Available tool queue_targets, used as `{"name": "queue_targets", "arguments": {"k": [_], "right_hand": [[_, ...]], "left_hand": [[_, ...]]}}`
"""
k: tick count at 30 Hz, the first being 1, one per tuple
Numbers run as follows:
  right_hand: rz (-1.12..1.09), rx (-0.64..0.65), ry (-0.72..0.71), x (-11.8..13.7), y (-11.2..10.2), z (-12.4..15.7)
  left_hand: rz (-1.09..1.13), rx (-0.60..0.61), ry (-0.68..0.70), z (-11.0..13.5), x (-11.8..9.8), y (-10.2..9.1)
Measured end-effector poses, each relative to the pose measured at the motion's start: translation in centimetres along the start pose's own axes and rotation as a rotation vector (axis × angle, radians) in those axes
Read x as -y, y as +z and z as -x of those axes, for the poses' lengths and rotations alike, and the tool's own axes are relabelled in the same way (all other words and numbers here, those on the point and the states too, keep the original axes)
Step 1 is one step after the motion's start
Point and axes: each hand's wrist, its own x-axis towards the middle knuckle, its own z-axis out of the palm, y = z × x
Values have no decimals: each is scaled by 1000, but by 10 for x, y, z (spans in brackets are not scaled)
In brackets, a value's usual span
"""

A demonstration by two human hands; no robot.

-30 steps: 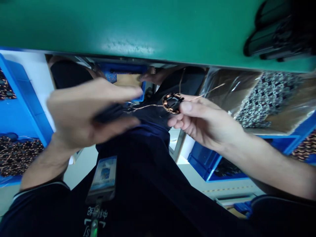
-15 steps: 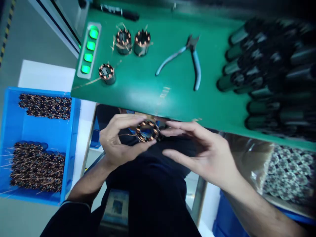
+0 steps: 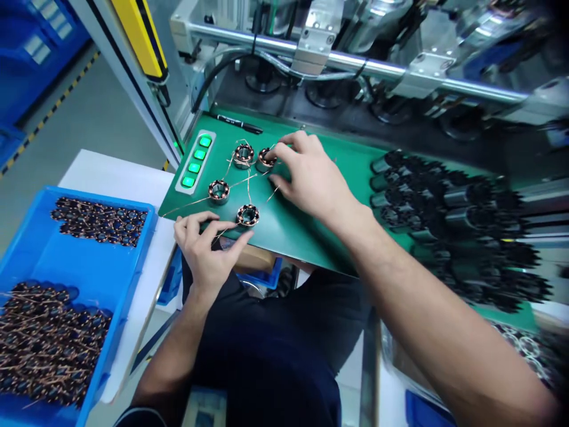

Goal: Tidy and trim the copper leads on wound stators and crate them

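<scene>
Several small copper-wound stator rings with loose wire tails stand on the green mat [image 3: 306, 231]. My left hand [image 3: 205, 249] rests at the mat's near edge with its fingers apart, the index fingertip touching the nearest stator ring [image 3: 248, 214] without gripping it. My right hand [image 3: 311, 178] reaches over the mat, fingers curled and pinched on the far right stator ring [image 3: 265, 158]. Two more stator rings stand free, one at the back [image 3: 243, 155] and one at the left [image 3: 219, 191].
A strip of lit green buttons [image 3: 195, 161] and a black pen [image 3: 237, 123] lie at the mat's far left. Black cylinders [image 3: 448, 219] are piled on the right. A blue bin [image 3: 89, 261] of wound stators sits at my left. Machine rails [image 3: 355, 59] stand behind.
The view rose from my lap to the bench. The stator ring held between both hands now stands on the mat. My right hand moved forward onto another ring.
</scene>
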Motion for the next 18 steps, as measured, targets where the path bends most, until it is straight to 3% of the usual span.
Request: {"name": "queue_targets", "arguments": {"k": [3,5,8,10,15,18], "right_hand": [[-2,40,14,-4,2,-7],[-20,-12,34,-3,-14,4],[-102,-157,50,13,-53,44],[-229,-152,-11,32,-78,79],[-467,169,-34,77,-105,147],[-479,197,19,83,-104,167]], "left_hand": [[-6,-61,-9,-3,-1,8],[-24,-77,-12,-1,-3,10],[12,1,25,18,-10,2],[126,62,64,36,-20,-10],[564,193,57,55,-58,-32],[598,331,160,46,-74,-31]]}}
